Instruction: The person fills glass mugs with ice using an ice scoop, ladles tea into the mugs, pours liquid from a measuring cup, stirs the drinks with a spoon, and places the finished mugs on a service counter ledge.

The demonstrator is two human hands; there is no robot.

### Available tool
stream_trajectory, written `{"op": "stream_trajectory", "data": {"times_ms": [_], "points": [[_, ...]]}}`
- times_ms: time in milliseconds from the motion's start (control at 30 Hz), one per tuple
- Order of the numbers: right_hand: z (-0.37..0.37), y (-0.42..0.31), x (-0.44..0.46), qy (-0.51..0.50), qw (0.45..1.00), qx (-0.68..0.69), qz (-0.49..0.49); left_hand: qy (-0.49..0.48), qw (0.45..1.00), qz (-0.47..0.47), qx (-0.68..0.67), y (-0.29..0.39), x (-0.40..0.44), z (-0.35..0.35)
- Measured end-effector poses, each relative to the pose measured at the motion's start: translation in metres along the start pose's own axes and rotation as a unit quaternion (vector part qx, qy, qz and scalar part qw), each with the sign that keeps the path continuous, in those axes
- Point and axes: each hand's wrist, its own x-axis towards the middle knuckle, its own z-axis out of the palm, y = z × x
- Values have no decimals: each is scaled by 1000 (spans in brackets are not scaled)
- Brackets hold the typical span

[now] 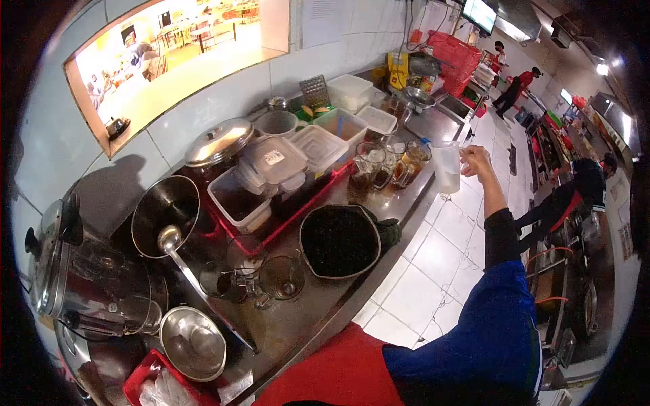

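With my right arm stretched out past the counter's edge, my right hand [478,162] is closed round the handle of a translucent plastic jug [447,169]. The jug hangs over the tiled floor, and a pale content shows low in it. Just left of it on the counter stand several glass mugs [404,164] with brown liquid and ice. Nearer to me is a pot [340,242] with very dark contents, a dark green cloth-like thing [389,233] at its side. My left hand is out of view.
Lidded plastic containers [271,159] sit in a red tray. A deep metal pot [166,216], a ladle [183,256], glass mugs [281,277], a steel bowl [193,344] and a blender jug [105,284] crowd the left. Co-workers [520,91] stand along the aisle.
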Motion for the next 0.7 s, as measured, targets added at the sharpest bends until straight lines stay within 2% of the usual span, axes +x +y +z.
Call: {"op": "stream_trajectory", "data": {"times_ms": [67, 100, 167, 200, 267, 300, 367, 400, 433, 500, 533, 600, 667, 700], "points": [[1, -3, 3, -5, 1000, 19, -19, 2, 997, 66, -32, -19, 6, 20], [3, -11, 2, -6, 1000, 20, -21, 2, 997, 65, -32, -20, 6, 26], [7, -17, 7, -7, 999, 21, -24, 93, 988, 83, 90, -20, 6, 38], [11, -19, 13, -19, 998, -5, -56, 93, 988, 81, 91, -23, 7, 46], [18, -26, 19, -28, 995, -48, -88, 241, 961, 115, 72, -30, 7, 59], [23, -31, 20, -29, 994, -47, -90, 241, 961, 113, 73, -25, 5, 52], [31, -37, 23, -49, 987, -109, -108, 104, 992, 7, -70, -17, 1, 39], [36, -42, 24, -56, 983, -133, -110, 287, 937, 159, 118, -9, -3, 43], [39, -45, 23, -57, 983, -132, -112, 287, 938, 157, 120, -6, -5, 42], [44, -53, 18, -41, 975, -171, -133, 297, 942, 157, 32, -2, -8, 36], [46, -54, 20, -42, 975, -170, -134, 195, 976, 14, -98, -1, -7, 31], [49, -54, 25, -42, 952, -241, -183, 215, 973, 20, -77, 6, -8, 27], [51, -56, 24, -40, 949, -252, -185, 234, 970, 27, -57, 14, -8, 20], [51, -59, 23, -39, 945, -264, -187, 170, 979, -22, -108, 23, -8, 10]]}}
